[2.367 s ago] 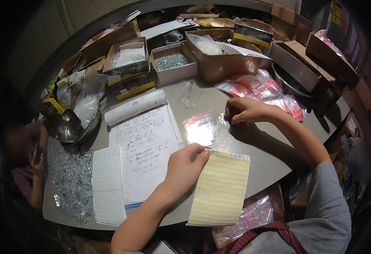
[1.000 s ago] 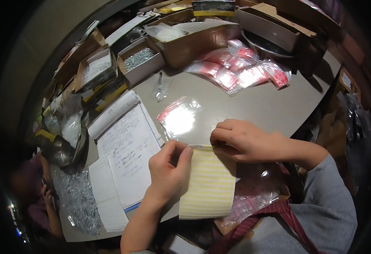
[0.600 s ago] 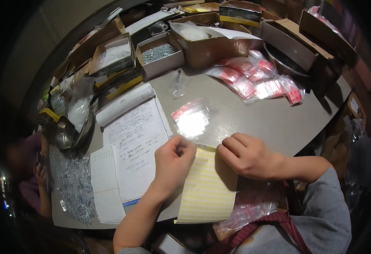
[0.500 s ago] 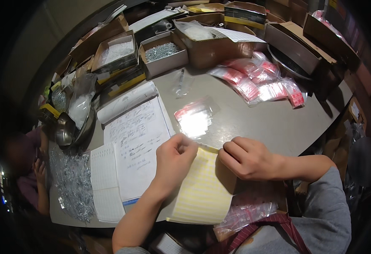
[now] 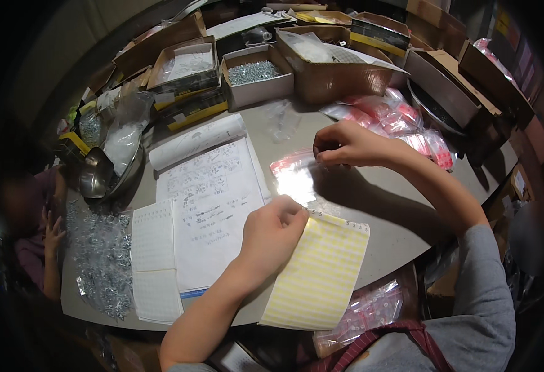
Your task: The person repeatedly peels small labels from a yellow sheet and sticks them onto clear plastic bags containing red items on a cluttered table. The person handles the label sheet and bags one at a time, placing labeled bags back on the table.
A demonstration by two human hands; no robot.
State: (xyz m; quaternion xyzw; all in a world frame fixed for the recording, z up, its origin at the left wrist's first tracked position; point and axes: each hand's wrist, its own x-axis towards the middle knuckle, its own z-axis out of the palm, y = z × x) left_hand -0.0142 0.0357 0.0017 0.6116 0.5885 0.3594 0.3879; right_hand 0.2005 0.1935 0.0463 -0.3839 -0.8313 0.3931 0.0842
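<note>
My left hand [image 5: 272, 239] pinches the upper left corner of a yellow-and-white striped label sheet [image 5: 318, 270], which hangs over the table's front edge. Raised beyond the sheet, my right hand [image 5: 352, 146] has its thumb and fingers drawn together. Whatever lies between those fingertips, if anything, is too small to make out. Just below and left of them is a flat stack of clear zip bags [image 5: 295, 185] with red tops, shining in the light. An open notebook [image 5: 207, 204] with handwriting lies left of my left hand.
Small clear packets [image 5: 104, 266] of metal parts cover the left edge, near another person's hand [image 5: 53, 234]. A metal bowl [image 5: 126, 177] and a box of metal parts [image 5: 256, 90] stand farther back. Red-and-clear bags [image 5: 383, 118] lie at the back right.
My right hand has left the top of the label sheet and moved up and away, over near the zip bags. My left hand still holds the sheet. The view has shifted slightly.
</note>
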